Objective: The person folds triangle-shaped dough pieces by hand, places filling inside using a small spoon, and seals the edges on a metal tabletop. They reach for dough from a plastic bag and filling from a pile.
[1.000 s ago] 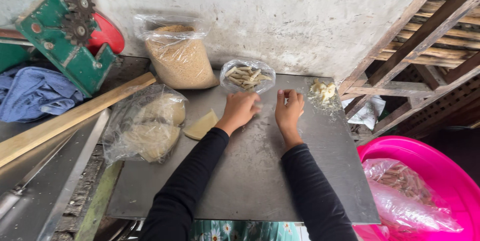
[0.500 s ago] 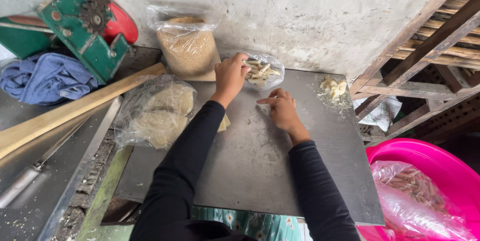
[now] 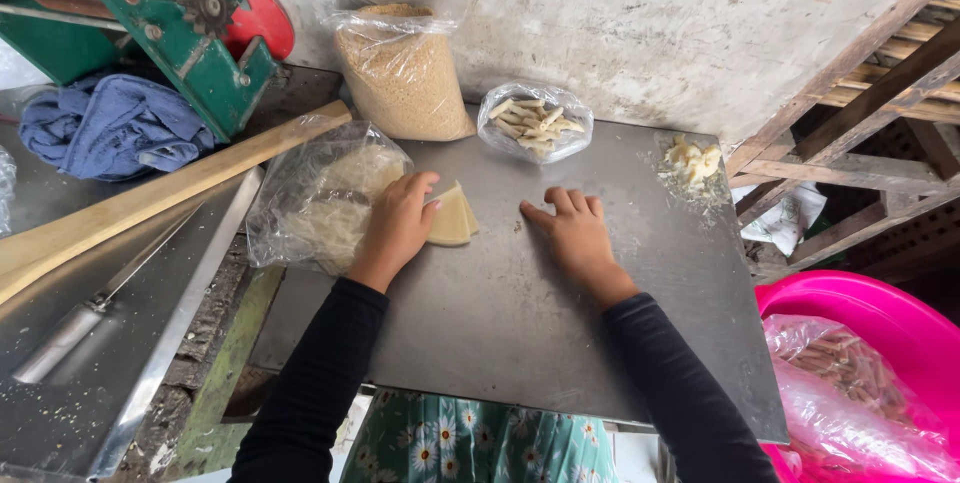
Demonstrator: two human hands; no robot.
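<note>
My left hand rests on a pale yellow sheet of dough lying on the steel work plate, fingers curled over its edge. My right hand lies flat on the plate a little to the right, holding nothing. Behind the hands, a clear bag of rolled dough pieces sits near the wall. A small heap of dough scraps lies at the plate's far right corner. Just left of my left hand is a clear bag of dough sheets.
A bag of breadcrumbs stands against the wall. A long wooden stick, blue cloth and green geared machine lie at the left. A pink basin with a plastic bag is at the right, beside a wooden rack.
My left hand came back from the bag of rolled pieces down to the dough sheet. My right hand shifted slightly toward me and flattened on the plate.
</note>
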